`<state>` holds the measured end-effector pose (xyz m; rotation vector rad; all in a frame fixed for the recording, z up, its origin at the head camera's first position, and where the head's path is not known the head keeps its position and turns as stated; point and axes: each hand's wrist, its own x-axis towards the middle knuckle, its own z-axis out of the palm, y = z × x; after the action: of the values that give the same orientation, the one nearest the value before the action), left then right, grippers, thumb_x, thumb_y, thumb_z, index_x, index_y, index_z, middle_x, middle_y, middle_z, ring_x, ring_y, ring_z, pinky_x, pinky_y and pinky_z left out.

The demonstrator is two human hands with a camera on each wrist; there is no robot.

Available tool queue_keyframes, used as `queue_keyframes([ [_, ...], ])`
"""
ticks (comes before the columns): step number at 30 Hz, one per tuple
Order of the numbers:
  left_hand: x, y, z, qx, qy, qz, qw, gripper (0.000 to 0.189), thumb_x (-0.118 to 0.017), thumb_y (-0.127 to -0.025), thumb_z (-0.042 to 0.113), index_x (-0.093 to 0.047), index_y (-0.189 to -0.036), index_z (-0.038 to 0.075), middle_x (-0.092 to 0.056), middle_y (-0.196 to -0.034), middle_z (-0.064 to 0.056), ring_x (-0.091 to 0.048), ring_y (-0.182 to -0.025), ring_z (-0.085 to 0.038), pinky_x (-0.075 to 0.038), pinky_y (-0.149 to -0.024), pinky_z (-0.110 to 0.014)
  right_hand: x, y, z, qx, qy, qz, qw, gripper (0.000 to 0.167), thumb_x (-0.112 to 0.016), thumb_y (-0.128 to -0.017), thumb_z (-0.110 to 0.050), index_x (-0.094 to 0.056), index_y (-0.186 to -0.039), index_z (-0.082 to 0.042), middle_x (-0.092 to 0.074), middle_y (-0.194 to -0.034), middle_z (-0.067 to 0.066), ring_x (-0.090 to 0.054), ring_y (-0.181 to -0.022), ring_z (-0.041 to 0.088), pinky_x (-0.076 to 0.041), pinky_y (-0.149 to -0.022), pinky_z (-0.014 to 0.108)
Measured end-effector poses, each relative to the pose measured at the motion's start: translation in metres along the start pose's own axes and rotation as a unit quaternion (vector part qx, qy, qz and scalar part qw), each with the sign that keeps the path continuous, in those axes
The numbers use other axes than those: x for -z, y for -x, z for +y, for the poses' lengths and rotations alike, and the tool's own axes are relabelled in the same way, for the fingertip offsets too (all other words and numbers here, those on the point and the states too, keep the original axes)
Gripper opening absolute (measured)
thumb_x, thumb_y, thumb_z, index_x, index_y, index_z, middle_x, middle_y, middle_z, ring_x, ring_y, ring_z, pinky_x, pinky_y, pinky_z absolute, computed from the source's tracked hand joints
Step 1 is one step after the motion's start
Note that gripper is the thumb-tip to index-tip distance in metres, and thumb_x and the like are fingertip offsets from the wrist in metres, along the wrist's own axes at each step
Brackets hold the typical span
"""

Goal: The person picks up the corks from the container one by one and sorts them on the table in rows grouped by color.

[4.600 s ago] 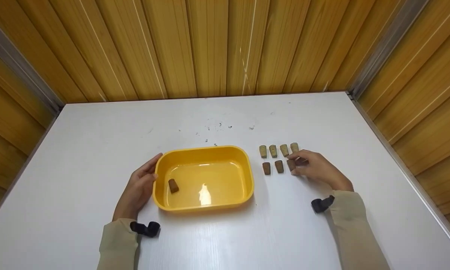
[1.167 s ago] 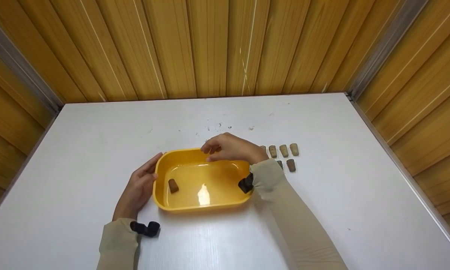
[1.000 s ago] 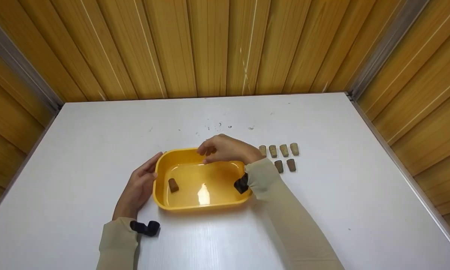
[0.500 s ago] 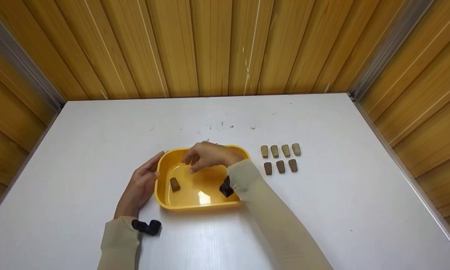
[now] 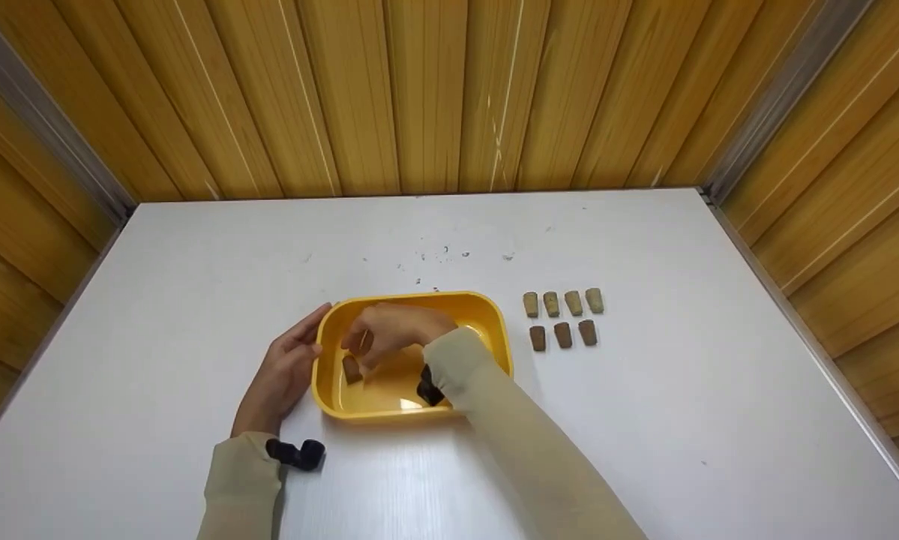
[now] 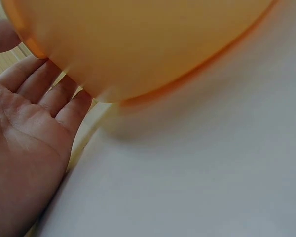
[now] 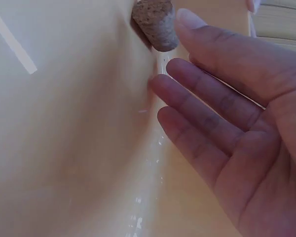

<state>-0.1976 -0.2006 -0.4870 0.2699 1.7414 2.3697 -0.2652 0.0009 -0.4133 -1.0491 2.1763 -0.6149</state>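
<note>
A brown tapered cork stopper (image 5: 352, 369) lies in the left part of the yellow plastic tub (image 5: 413, 413). My right hand (image 5: 393, 330) reaches into the tub just behind and to the right of that cork. In the right wrist view, the thumb tip is right beside the cork (image 7: 156, 24), while the other fingers (image 7: 207, 118) extend loosely with nothing between them. My left hand (image 5: 283, 375) rests against the tub's left side. Its nearly straight fingers (image 6: 64, 98) touch the outer wall, the thumb close to the rim.
Right of the tub, several light cork stoppers (image 5: 573, 302) form a back row. Three brown cork stoppers (image 5: 562, 335) lie in front of them on the white table (image 5: 644, 420). Wood-grain panels (image 5: 419, 97) stand behind the table and along both sides.
My right hand has left the brown row on the right, crossed over the tub's back rim, and come down inside near the lone cork. The left hand stays at the tub.
</note>
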Motion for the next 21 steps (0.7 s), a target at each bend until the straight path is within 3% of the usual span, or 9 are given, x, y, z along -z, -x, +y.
queue_keyframes([
  [11,-0.0017,0.0005,0.0010,0.003,0.008,-0.006,0.9999,0.059,-0.038,-0.093,-0.004,-0.029,-0.150,0.004,-0.028,-0.158,-0.011,-0.039,-0.137,-0.003,-0.033,-0.112,-0.021,-0.0096,-0.0072,-0.0060,-0.015,0.006,-0.002,0.9999,0.035,-0.077,-0.079,-0.013,-0.070,-0.114,-0.012,-0.072,-0.093,-0.006,-0.063,-0.088,0.008,-0.053,-0.082,0.018],
  [21,0.0000,0.0010,0.0014,0.005,0.000,-0.010,0.9999,0.060,-0.037,-0.092,-0.003,-0.027,-0.151,0.005,-0.027,-0.158,-0.008,-0.033,-0.142,-0.010,-0.033,-0.113,-0.021,-0.0048,-0.0023,-0.0018,-0.021,0.002,0.002,0.9998,0.035,-0.074,-0.081,-0.006,-0.069,-0.115,-0.009,-0.072,-0.095,-0.002,-0.063,-0.091,0.009,-0.053,-0.087,0.019],
])
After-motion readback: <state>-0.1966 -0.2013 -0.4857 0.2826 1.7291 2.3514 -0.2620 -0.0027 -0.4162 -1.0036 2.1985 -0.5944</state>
